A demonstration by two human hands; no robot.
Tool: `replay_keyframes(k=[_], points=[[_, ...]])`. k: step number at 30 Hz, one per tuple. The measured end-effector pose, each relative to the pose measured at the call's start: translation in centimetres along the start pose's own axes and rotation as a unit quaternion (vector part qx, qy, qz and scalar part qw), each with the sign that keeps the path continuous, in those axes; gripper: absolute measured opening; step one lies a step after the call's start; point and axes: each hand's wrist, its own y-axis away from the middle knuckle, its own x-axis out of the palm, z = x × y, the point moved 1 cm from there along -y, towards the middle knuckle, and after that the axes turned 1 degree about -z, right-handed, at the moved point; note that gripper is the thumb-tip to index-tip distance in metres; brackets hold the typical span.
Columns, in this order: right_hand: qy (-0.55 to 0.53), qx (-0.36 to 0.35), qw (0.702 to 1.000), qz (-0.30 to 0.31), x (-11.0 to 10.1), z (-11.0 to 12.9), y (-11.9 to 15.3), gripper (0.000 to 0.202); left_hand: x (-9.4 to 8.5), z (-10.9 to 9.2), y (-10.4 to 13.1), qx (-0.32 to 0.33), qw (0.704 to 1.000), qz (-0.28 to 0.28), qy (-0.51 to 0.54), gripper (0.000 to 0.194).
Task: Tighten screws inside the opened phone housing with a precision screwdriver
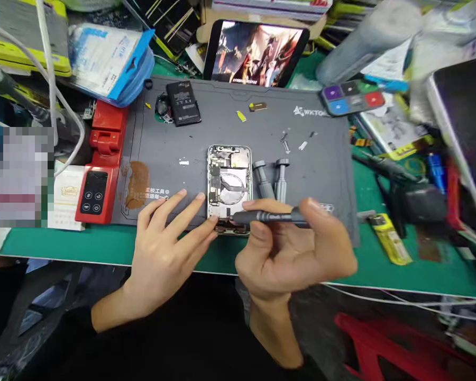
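Note:
An opened phone [232, 182] lies on a grey work mat [241, 124], its inner board and a round coil exposed. My left hand [168, 243] rests flat with fingers spread, its fingertips at the phone's lower left edge. In my right hand [293, 248] is a dark screwdriver [267, 217], held nearly level with its tip over the lower part of the phone. Just right of the phone lie two more grey screwdrivers [281, 180]. A black phone battery [183, 103] sits toward the mat's upper left, with small loose parts [285, 143] at the right.
At the back a phone [257, 53] leans upright, playing a video. A red device with buttons [97, 193] stands at the mat's left edge. Near the mat's upper right corner is a coloured case [353, 98]. Tools, a yellow packet [391, 238] and cables crowd the right side.

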Motion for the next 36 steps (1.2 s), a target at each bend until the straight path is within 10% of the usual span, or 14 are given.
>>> replay_keyframes(k=[20,28,36], points=[[-0.008,-0.012,0.999,-0.051,-0.3,0.1,-0.6,0.084,0.1,0.0,0.3,0.007,1.0,-0.017,0.002,0.013],[0.054,-0.003,0.998,-0.027,-0.7,1.2,-2.1,0.033,0.2,0.0,0.4,0.007,1.0,-0.026,-0.002,0.012],[0.022,0.016,0.999,-0.024,-0.3,0.8,-1.9,0.031,0.1,0.2,0.3,0.011,0.999,-0.03,-0.001,0.013]])
